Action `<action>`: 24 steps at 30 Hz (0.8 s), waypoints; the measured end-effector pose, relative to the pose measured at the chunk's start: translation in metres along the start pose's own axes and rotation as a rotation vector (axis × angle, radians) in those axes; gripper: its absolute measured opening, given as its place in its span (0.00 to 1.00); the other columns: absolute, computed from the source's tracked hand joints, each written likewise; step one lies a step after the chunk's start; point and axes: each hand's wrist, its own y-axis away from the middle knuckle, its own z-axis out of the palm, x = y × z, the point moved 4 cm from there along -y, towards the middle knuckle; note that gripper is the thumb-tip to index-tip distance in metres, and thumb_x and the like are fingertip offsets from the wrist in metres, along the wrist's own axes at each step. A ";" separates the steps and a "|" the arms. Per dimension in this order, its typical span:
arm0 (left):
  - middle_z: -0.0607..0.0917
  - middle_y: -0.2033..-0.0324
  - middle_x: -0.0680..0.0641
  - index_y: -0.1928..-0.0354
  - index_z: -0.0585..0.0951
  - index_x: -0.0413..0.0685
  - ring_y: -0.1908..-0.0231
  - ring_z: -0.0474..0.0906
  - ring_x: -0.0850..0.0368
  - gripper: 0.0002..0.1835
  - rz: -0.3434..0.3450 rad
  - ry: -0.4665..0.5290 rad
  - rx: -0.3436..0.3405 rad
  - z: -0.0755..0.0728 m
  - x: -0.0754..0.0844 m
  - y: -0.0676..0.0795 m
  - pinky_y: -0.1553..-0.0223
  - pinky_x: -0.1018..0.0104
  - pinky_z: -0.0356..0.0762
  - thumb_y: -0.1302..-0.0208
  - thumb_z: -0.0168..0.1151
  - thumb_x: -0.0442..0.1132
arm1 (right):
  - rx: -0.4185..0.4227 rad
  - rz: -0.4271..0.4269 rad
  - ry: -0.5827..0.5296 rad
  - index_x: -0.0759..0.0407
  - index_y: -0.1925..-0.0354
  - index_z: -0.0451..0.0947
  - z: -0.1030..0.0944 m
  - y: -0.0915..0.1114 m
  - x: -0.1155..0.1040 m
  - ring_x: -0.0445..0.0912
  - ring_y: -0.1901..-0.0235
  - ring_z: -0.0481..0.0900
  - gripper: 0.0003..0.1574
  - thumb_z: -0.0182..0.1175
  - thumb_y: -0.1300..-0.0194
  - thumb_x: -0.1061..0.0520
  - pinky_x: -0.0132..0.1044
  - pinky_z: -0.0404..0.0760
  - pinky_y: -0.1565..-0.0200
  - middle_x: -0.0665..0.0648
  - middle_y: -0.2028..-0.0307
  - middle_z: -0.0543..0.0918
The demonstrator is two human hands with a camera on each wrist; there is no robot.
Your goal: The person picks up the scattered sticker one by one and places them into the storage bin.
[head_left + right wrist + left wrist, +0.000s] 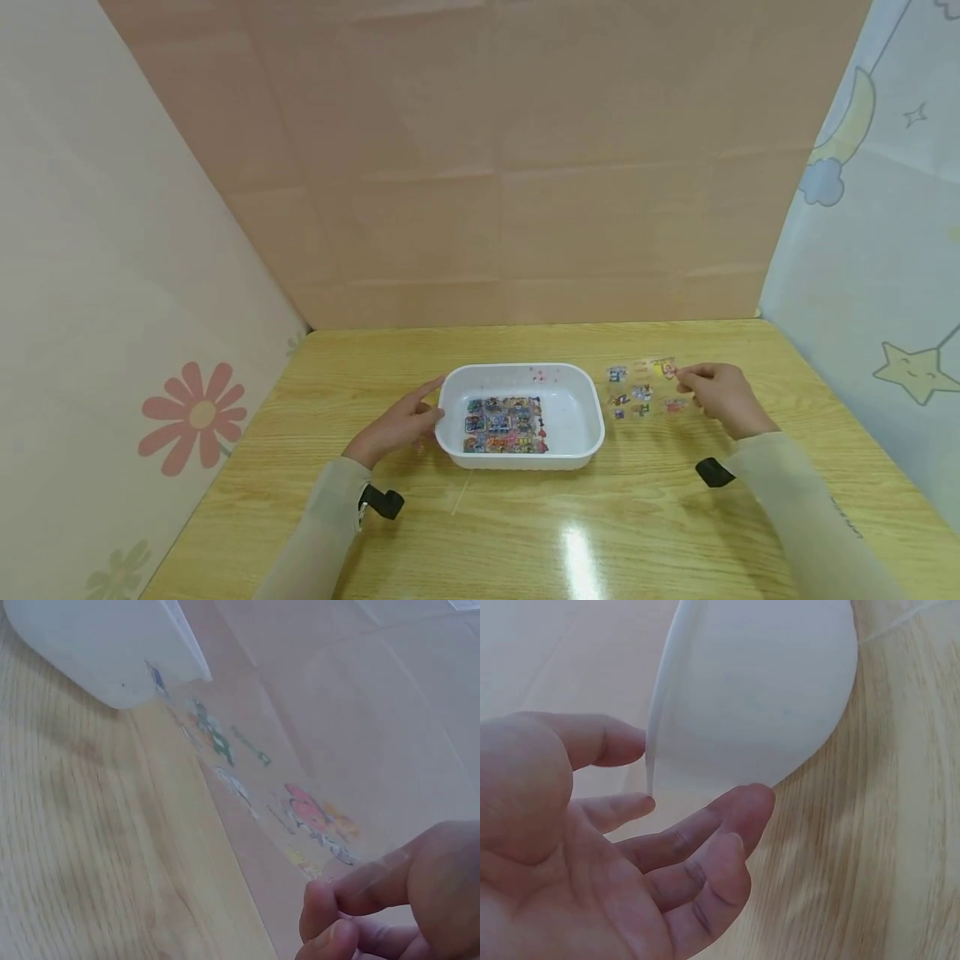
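A white plastic tray [573, 425] with rounded corners rests on the table. Colourful cartoon sticker sheets [502, 425] lie inside it, toward its left side. My left hand [397, 429] holds the tray's left rim; in the left wrist view, thumb and a fingertip meet the edge of the tray [757, 690] while the other fingers curl beside its wall. To the right of the tray, my right hand [723, 396] pinches a clear sticker sheet [641, 392] with small cartoon figures by its right edge. In the right wrist view this sheet [217, 739] extends toward the tray's wall.
The wooden table [525, 533] carries a thin pale strip [461, 493] just in front of the tray. A creased brown paper backdrop [495, 167] stands behind, with printed white walls [202, 412] at both sides. Black bands [386, 502] circle the wrists.
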 end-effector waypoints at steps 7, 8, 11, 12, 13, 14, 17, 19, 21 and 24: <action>0.84 0.54 0.42 0.23 0.60 0.48 0.60 0.83 0.47 0.30 -0.016 -0.027 -0.002 0.000 -0.003 -0.002 0.64 0.55 0.78 0.23 0.51 0.45 | 0.012 -0.023 -0.050 0.77 0.34 0.64 -0.004 0.002 -0.006 0.39 0.79 0.67 0.35 0.43 0.20 0.47 0.36 0.70 0.77 0.60 0.56 0.80; 0.84 0.54 0.42 0.23 0.61 0.48 0.60 0.83 0.47 0.30 -0.012 -0.028 -0.007 0.000 -0.003 -0.002 0.64 0.55 0.78 0.23 0.51 0.44 | 0.011 -0.022 -0.052 0.77 0.33 0.64 -0.004 0.002 -0.007 0.39 0.79 0.67 0.36 0.43 0.20 0.47 0.36 0.70 0.77 0.59 0.55 0.80; 0.84 0.53 0.42 0.24 0.63 0.46 0.59 0.83 0.47 0.28 0.001 -0.027 -0.023 0.001 -0.002 -0.001 0.63 0.54 0.79 0.22 0.49 0.44 | 0.012 -0.020 -0.060 0.76 0.33 0.64 -0.005 0.003 -0.010 0.40 0.77 0.68 0.36 0.43 0.20 0.45 0.36 0.70 0.76 0.60 0.54 0.80; 0.83 0.52 0.42 0.25 0.63 0.46 0.59 0.83 0.47 0.28 0.004 -0.026 -0.027 0.001 -0.002 -0.001 0.63 0.54 0.79 0.22 0.49 0.44 | 0.012 -0.020 -0.062 0.76 0.33 0.64 -0.005 0.003 -0.011 0.41 0.77 0.68 0.36 0.43 0.20 0.45 0.36 0.70 0.76 0.60 0.54 0.79; 0.83 0.51 0.42 0.25 0.64 0.46 0.59 0.83 0.47 0.27 0.006 -0.024 -0.031 0.001 -0.002 -0.002 0.63 0.54 0.78 0.22 0.49 0.44 | 0.012 -0.021 -0.065 0.75 0.33 0.64 -0.005 0.003 -0.012 0.41 0.77 0.69 0.37 0.43 0.20 0.45 0.35 0.70 0.76 0.60 0.54 0.79; 0.83 0.51 0.42 0.25 0.64 0.46 0.59 0.83 0.48 0.27 0.007 -0.025 -0.035 0.001 -0.002 -0.002 0.63 0.54 0.78 0.22 0.48 0.44 | 0.013 -0.024 -0.066 0.75 0.33 0.64 -0.006 0.003 -0.013 0.41 0.76 0.69 0.37 0.43 0.20 0.45 0.36 0.70 0.76 0.60 0.54 0.79; 0.82 0.50 0.42 0.26 0.66 0.46 0.58 0.82 0.47 0.26 0.004 -0.027 -0.040 0.001 -0.002 -0.001 0.62 0.54 0.78 0.22 0.48 0.45 | 0.014 -0.031 -0.068 0.75 0.32 0.63 -0.006 0.004 -0.016 0.41 0.76 0.69 0.37 0.43 0.20 0.45 0.36 0.70 0.75 0.59 0.54 0.79; 0.83 0.51 0.42 0.26 0.66 0.46 0.58 0.82 0.46 0.26 0.005 -0.029 -0.040 0.001 -0.002 -0.001 0.62 0.54 0.78 0.22 0.48 0.45 | 0.016 -0.035 -0.070 0.75 0.32 0.63 -0.007 0.004 -0.018 0.40 0.75 0.69 0.37 0.42 0.20 0.44 0.36 0.70 0.74 0.59 0.54 0.79; 0.83 0.52 0.42 0.26 0.66 0.46 0.58 0.81 0.45 0.27 0.004 -0.021 -0.043 0.001 -0.002 -0.001 0.62 0.53 0.78 0.22 0.48 0.46 | 0.020 -0.037 -0.072 0.75 0.33 0.64 -0.007 0.005 -0.020 0.40 0.74 0.70 0.37 0.42 0.20 0.44 0.36 0.71 0.73 0.59 0.53 0.78; 0.83 0.52 0.42 0.26 0.65 0.45 0.59 0.82 0.45 0.27 0.008 -0.010 -0.052 0.001 -0.003 -0.001 0.62 0.52 0.79 0.22 0.48 0.46 | 0.025 -0.037 -0.079 0.74 0.34 0.65 -0.008 0.006 -0.023 0.40 0.73 0.71 0.36 0.42 0.20 0.44 0.36 0.72 0.72 0.57 0.55 0.79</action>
